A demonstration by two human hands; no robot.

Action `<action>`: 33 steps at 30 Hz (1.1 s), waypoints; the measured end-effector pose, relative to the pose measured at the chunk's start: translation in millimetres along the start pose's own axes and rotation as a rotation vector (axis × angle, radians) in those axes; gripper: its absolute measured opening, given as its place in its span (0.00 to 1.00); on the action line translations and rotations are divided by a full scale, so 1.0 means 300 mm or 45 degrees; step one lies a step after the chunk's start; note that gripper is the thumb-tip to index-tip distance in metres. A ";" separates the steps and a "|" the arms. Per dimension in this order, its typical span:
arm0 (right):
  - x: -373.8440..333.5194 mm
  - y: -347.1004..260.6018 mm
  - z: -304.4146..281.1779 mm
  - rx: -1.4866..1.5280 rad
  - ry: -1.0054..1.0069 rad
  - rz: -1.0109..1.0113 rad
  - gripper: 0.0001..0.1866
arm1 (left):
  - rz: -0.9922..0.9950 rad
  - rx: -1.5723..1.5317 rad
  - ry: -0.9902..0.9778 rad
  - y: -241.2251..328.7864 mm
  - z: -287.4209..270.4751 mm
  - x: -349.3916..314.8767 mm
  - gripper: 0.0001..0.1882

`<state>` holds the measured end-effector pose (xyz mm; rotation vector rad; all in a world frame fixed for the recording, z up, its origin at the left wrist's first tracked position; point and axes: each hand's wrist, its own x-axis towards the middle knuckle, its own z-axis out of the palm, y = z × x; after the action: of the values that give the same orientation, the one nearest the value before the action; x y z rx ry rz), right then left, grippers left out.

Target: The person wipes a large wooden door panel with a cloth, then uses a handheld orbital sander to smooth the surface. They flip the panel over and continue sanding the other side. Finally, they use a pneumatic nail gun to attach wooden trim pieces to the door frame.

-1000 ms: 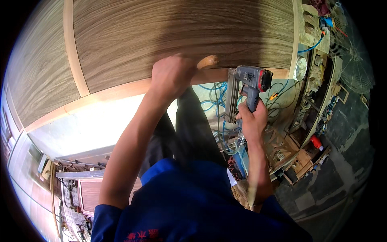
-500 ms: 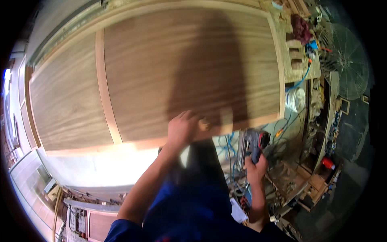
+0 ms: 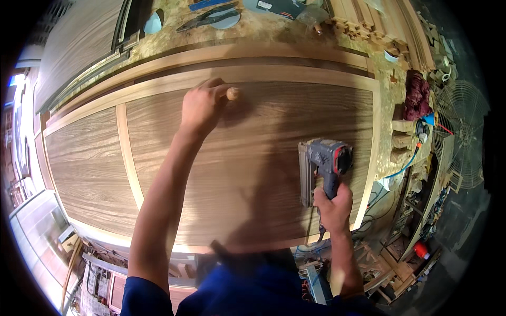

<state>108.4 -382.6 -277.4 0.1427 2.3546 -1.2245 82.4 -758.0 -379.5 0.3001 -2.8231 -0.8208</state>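
Note:
My left hand (image 3: 203, 102) is closed around a wooden handle (image 3: 233, 94); only its rounded end shows, so I cannot tell what tool it belongs to. It hovers near the far rail of a framed wooden panel (image 3: 274, 152). The panel has brown, streaky-grained infill, pale rails and a pale crossbar (image 3: 124, 142) on the left. In my right hand (image 3: 336, 208) is a grey and black nail gun (image 3: 328, 158) with a red ring on its head, gripped by its handle. It is above the right part of the panel, its long magazine to the left.
Beyond the panel, the workbench (image 3: 163, 45) carries a dark long-handled tool (image 3: 208, 19). Pale wood strips (image 3: 363, 21) lie at the far right. On the right are a maroon cloth (image 3: 416, 95), a blue hose (image 3: 407, 166) and a large wire-guarded fan (image 3: 464, 131).
My left hand has moved from the panel's near edge to its far rail with the handle. My right hand has brought the nail gun up over the panel. The view has shifted farther forward.

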 end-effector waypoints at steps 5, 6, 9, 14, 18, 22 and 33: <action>0.194 -0.146 0.048 0.116 -0.074 -0.015 0.06 | 0.161 0.063 -0.004 -0.032 0.035 0.122 0.09; 0.222 -0.138 0.064 0.078 -0.039 -0.061 0.06 | 0.163 0.063 -0.008 -0.032 0.035 0.125 0.09; 0.291 -0.168 0.106 0.057 -0.043 -0.043 0.06 | 0.169 -0.034 -0.037 -0.047 0.050 0.137 0.06; 0.391 -0.237 0.218 0.079 -0.003 -0.028 0.07 | 0.275 -0.255 0.128 -0.083 0.071 0.168 0.09; 0.415 -0.255 0.278 0.087 0.015 -0.015 0.09 | 0.184 -0.289 0.098 -0.087 0.079 0.166 0.09; 0.420 -0.305 0.301 0.102 -0.012 0.050 0.12 | 0.308 -0.284 0.142 -0.114 0.092 0.164 0.09; 0.411 -0.313 0.303 0.089 -0.060 0.058 0.17 | 0.141 -0.355 0.160 -0.094 0.101 0.179 0.16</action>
<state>4.6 -525.8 -308.2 0.1877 2.2575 -1.2748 27.7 -779.0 -413.6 0.1465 -2.5417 -1.1118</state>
